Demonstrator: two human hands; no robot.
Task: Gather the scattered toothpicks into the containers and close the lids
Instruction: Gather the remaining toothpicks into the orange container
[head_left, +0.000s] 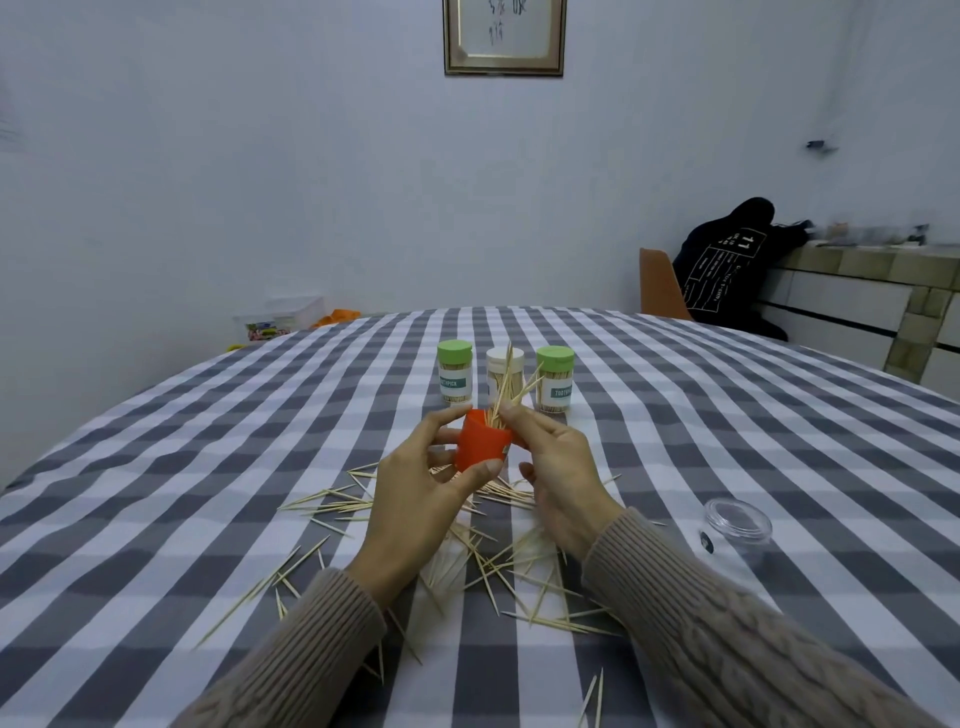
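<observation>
Left hand (415, 483) grips the orange container (480, 447), its base hidden; right hand (558, 467) pinches a toothpick bundle (506, 389) mid-frame.

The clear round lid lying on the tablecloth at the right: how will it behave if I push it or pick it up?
The clear lid looks thin and shallow, so it is probably very light and would slide easily. It lies flat on the checked tablecloth, so tipping seems unlikely; set on its round edge, it might roll. Its smooth plastic may feel slippery.
</observation>
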